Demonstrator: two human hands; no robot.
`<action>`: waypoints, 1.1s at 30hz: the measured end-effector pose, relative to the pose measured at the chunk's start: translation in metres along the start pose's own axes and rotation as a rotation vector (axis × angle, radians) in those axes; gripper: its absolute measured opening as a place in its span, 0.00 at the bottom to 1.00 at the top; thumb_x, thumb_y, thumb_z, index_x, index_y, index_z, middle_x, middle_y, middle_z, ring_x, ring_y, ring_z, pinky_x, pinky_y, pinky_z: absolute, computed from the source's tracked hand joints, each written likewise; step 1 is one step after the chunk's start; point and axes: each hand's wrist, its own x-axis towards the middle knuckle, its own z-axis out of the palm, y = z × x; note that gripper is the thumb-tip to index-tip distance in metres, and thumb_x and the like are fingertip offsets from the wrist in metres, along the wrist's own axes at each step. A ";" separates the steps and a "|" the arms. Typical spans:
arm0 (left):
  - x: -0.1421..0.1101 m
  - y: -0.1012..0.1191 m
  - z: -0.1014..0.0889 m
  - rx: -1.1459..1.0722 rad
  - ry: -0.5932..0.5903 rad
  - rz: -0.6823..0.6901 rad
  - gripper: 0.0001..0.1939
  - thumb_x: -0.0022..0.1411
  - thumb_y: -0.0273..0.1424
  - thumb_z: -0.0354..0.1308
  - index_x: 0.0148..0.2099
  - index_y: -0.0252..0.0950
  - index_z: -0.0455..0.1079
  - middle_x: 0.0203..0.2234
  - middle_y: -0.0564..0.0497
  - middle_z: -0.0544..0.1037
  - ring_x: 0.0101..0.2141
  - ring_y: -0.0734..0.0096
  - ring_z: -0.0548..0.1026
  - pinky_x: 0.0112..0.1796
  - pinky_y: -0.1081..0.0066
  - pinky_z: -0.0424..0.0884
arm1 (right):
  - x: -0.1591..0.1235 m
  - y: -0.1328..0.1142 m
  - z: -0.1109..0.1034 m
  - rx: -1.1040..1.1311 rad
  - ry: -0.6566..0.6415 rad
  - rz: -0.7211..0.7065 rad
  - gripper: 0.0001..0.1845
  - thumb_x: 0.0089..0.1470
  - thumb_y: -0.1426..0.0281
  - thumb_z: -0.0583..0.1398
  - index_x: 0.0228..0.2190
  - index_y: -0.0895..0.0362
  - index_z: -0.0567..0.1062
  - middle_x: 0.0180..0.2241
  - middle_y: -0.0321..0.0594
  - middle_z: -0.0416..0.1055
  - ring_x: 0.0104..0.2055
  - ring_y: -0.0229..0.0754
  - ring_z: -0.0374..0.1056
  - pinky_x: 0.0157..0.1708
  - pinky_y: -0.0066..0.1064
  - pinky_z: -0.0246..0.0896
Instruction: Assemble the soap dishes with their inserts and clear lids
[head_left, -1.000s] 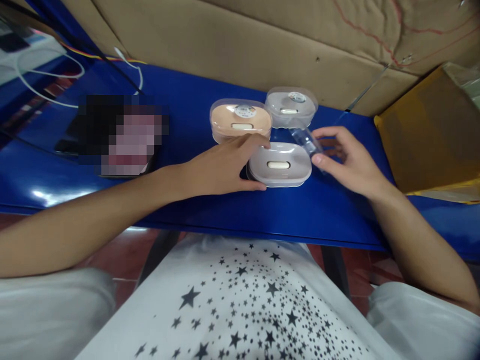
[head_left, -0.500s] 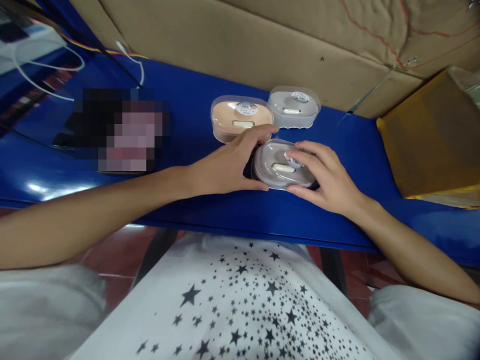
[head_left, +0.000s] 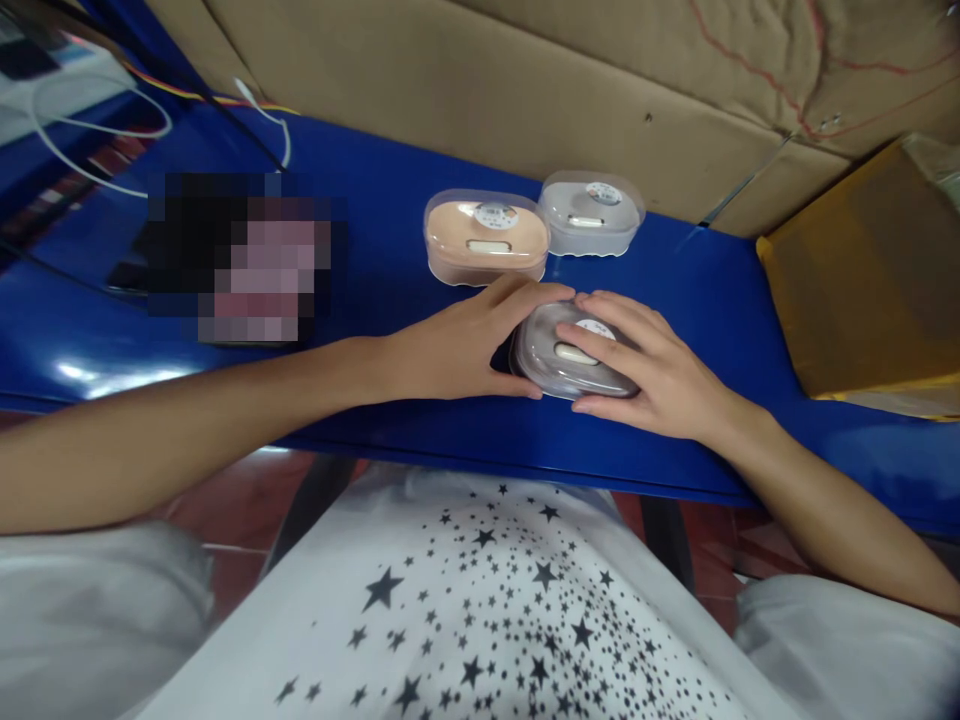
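An oval grey plastic box with a clear lid (head_left: 544, 338) lies between my two hands, close to the front of the blue table. It has a pale clasp on top and a round white sticker, partly covered by a finger. My left hand (head_left: 457, 345) grips its left end, thumb on the near side and fingers on the far side. Around the right end is my right hand (head_left: 664, 375), with one finger lying across the lid. Behind them stands a similar peach box (head_left: 457, 235), and a pale grey one (head_left: 589, 238) is beside it to the right.
The blue table (head_left: 375, 440) runs across the view. A blurred-out item (head_left: 255, 260) lies at the left near white cables (head_left: 285, 140). At the right is a taped brown carton (head_left: 862, 290). A brown cardboard panel (head_left: 450, 80) stands along the back.
Both hands and the grey box between them have moved slightly toward me and to the right. My left fingers have come away from the peach box's front. The other boxes stay put.
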 end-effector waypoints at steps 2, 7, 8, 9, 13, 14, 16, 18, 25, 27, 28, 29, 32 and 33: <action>0.000 0.000 0.000 0.020 -0.008 0.012 0.50 0.63 0.52 0.74 0.78 0.46 0.54 0.72 0.38 0.64 0.72 0.44 0.64 0.71 0.40 0.64 | 0.000 -0.001 0.000 -0.002 0.002 0.003 0.44 0.66 0.50 0.66 0.76 0.42 0.59 0.75 0.49 0.61 0.76 0.65 0.58 0.71 0.63 0.59; -0.001 0.004 -0.001 0.009 -0.018 0.001 0.48 0.62 0.46 0.76 0.76 0.49 0.56 0.70 0.40 0.66 0.71 0.44 0.66 0.70 0.40 0.65 | 0.002 -0.004 -0.005 -0.008 -0.046 0.055 0.39 0.64 0.48 0.68 0.71 0.39 0.67 0.73 0.44 0.66 0.74 0.65 0.62 0.70 0.64 0.61; -0.001 0.005 -0.001 0.002 -0.018 0.005 0.48 0.62 0.45 0.76 0.76 0.49 0.57 0.70 0.40 0.67 0.70 0.45 0.67 0.70 0.42 0.66 | 0.002 -0.005 -0.006 -0.005 -0.053 0.059 0.38 0.64 0.49 0.68 0.70 0.39 0.69 0.72 0.43 0.66 0.74 0.65 0.62 0.69 0.64 0.62; 0.000 0.006 -0.001 -0.003 -0.020 0.009 0.47 0.61 0.44 0.76 0.75 0.48 0.57 0.70 0.40 0.67 0.70 0.45 0.67 0.69 0.43 0.66 | 0.003 -0.005 -0.007 -0.003 -0.055 0.062 0.37 0.63 0.49 0.68 0.70 0.39 0.69 0.72 0.43 0.67 0.73 0.65 0.63 0.69 0.64 0.62; 0.001 0.007 -0.001 -0.005 -0.026 -0.010 0.48 0.61 0.44 0.76 0.76 0.48 0.57 0.70 0.40 0.67 0.71 0.46 0.66 0.69 0.45 0.67 | 0.005 -0.007 -0.007 0.009 -0.029 0.079 0.37 0.64 0.50 0.68 0.70 0.42 0.70 0.71 0.46 0.67 0.73 0.65 0.63 0.69 0.64 0.62; 0.001 0.007 -0.001 -0.001 -0.029 -0.022 0.48 0.62 0.45 0.76 0.76 0.49 0.56 0.71 0.41 0.67 0.71 0.46 0.66 0.69 0.45 0.66 | 0.005 -0.008 -0.006 0.011 -0.026 0.085 0.37 0.64 0.50 0.67 0.70 0.42 0.70 0.72 0.47 0.67 0.73 0.65 0.63 0.69 0.64 0.62; 0.000 0.006 -0.001 0.008 -0.036 -0.037 0.48 0.63 0.46 0.75 0.76 0.50 0.56 0.71 0.41 0.66 0.71 0.46 0.66 0.70 0.45 0.65 | 0.006 -0.009 -0.005 0.011 -0.033 0.097 0.36 0.65 0.49 0.66 0.70 0.43 0.69 0.72 0.47 0.67 0.74 0.65 0.62 0.69 0.63 0.61; 0.000 0.005 0.000 0.011 -0.042 -0.043 0.48 0.63 0.47 0.74 0.77 0.50 0.55 0.72 0.40 0.65 0.72 0.46 0.65 0.69 0.46 0.65 | 0.006 -0.010 -0.004 0.007 -0.043 0.106 0.36 0.66 0.49 0.65 0.70 0.43 0.69 0.72 0.47 0.66 0.75 0.64 0.61 0.69 0.63 0.61; 0.003 0.008 -0.015 0.096 -0.034 0.013 0.39 0.70 0.54 0.66 0.75 0.47 0.60 0.69 0.40 0.69 0.71 0.45 0.65 0.70 0.44 0.62 | 0.007 -0.006 -0.007 -0.023 -0.054 0.089 0.34 0.68 0.50 0.63 0.69 0.46 0.68 0.72 0.50 0.66 0.74 0.62 0.62 0.68 0.61 0.62; 0.006 0.008 -0.027 0.171 0.030 -0.004 0.34 0.71 0.55 0.63 0.72 0.49 0.64 0.70 0.43 0.68 0.71 0.43 0.64 0.71 0.41 0.59 | 0.007 0.001 -0.013 -0.045 -0.062 0.139 0.32 0.67 0.52 0.64 0.67 0.46 0.69 0.71 0.49 0.67 0.73 0.63 0.63 0.67 0.63 0.62; 0.008 0.007 -0.033 0.224 0.073 -0.030 0.33 0.71 0.55 0.62 0.71 0.50 0.65 0.71 0.45 0.67 0.72 0.42 0.63 0.71 0.40 0.58 | 0.006 0.006 -0.018 -0.063 -0.060 0.174 0.31 0.66 0.53 0.64 0.66 0.45 0.70 0.70 0.49 0.68 0.72 0.65 0.64 0.66 0.64 0.62; 0.009 0.005 -0.038 0.287 0.112 -0.067 0.32 0.71 0.55 0.61 0.71 0.50 0.65 0.72 0.45 0.65 0.72 0.42 0.61 0.72 0.39 0.57 | 0.004 0.011 -0.022 -0.084 -0.056 0.215 0.30 0.64 0.54 0.64 0.64 0.45 0.70 0.69 0.48 0.69 0.71 0.66 0.65 0.65 0.66 0.62; 0.011 -0.013 -0.051 0.450 0.180 -0.197 0.36 0.72 0.53 0.61 0.73 0.42 0.62 0.76 0.44 0.56 0.73 0.40 0.55 0.72 0.35 0.48 | -0.004 0.028 -0.035 -0.189 -0.055 0.379 0.29 0.60 0.56 0.65 0.60 0.45 0.70 0.67 0.49 0.71 0.68 0.70 0.67 0.65 0.72 0.59; 0.011 -0.021 -0.053 0.454 0.196 -0.226 0.39 0.70 0.54 0.62 0.73 0.40 0.60 0.76 0.45 0.54 0.74 0.37 0.51 0.72 0.33 0.44 | -0.007 0.034 -0.038 -0.239 -0.047 0.441 0.28 0.59 0.58 0.64 0.59 0.47 0.70 0.66 0.52 0.72 0.68 0.71 0.68 0.65 0.74 0.56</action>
